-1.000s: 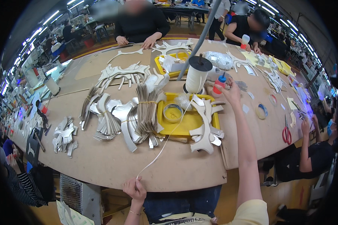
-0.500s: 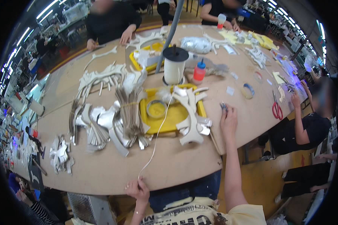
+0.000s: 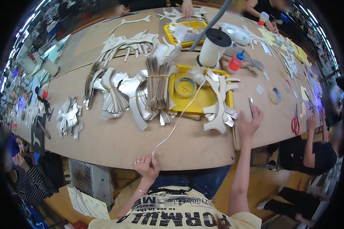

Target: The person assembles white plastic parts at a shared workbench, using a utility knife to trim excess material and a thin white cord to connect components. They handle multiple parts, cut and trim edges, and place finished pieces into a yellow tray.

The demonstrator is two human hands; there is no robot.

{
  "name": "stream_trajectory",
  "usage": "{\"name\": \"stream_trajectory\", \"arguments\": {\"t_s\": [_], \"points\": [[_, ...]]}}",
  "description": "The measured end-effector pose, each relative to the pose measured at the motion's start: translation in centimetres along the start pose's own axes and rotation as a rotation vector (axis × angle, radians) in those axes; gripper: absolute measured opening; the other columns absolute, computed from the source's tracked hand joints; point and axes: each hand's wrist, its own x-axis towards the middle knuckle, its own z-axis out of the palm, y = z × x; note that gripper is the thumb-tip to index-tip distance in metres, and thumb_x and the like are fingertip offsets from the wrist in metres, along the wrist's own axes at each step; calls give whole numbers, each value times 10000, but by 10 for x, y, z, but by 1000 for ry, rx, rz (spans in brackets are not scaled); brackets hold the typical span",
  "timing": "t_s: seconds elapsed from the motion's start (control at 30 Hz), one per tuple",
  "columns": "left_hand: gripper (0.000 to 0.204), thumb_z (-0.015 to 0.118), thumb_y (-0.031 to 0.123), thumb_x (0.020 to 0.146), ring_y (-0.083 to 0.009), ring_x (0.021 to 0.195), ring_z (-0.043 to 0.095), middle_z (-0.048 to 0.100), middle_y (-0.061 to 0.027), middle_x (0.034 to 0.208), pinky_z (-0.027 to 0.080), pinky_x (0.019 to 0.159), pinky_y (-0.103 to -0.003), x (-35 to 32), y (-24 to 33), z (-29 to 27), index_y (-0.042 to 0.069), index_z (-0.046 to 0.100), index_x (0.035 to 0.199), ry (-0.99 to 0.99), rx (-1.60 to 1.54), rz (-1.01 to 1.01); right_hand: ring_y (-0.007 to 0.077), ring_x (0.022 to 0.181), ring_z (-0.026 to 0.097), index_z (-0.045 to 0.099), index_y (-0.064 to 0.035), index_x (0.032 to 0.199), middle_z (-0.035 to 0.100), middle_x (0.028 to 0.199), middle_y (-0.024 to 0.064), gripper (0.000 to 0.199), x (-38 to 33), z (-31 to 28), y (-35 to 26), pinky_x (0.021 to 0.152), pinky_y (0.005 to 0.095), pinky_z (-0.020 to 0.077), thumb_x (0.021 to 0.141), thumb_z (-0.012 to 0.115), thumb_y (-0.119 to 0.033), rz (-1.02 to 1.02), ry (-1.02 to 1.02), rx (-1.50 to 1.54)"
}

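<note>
My left hand [image 3: 147, 166] is closed at the table's front edge, pinching the end of a white cord [image 3: 173, 128]. The cord runs slackly over a yellow tray [image 3: 202, 108] towards a large white spool [image 3: 211, 51] with dark end discs. Right of the tray, my right hand [image 3: 250, 123] grips a small pointed metal tool [image 3: 251, 103] that looks like thread snips; its tip points away from me. Forked white cut pieces [image 3: 218, 101] with silvery ones beneath lie across the tray's right side. A tape roll [image 3: 185, 87] rests inside the tray.
Banded stacks of grey-brown strips [image 3: 157, 86] and silvery pieces [image 3: 114, 95] stand left of the tray. A red bottle with a blue cap [image 3: 236, 63] is beside the spool. Red-handled scissors [image 3: 295, 124] lie on the right. Co-workers sit around the table; a grey pole [image 3: 214, 23] rises behind.
The view has tilted down and shifted left. More of the pointed tool shows in my right hand. My left hand still pinches the cord. Across the table, a co-worker's hand has moved over white pieces.
</note>
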Motion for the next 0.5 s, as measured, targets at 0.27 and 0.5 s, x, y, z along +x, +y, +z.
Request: {"name": "stream_trajectory", "arguments": {"t_s": [0.27,0.5], "points": [[95,603,112,820,-247,590,532,563,-46,656,375,588,-376,-6,2,3,110,663,746,90,-16,-61,361,1239,441,597,-198,1284,445,1371,146,696,-39,19,-63,1024,493,389,629,819,-128,-307,-358,-89],[130,569,112,828,-269,607,559,579,-70,661,399,589,-395,-7,2,6,100,656,732,142,29,-39,277,1258,451,651,-281,1230,475,1380,31,714,-19,70,-63,1023,505,373,590,705,32,-114,-371,-229]]}}
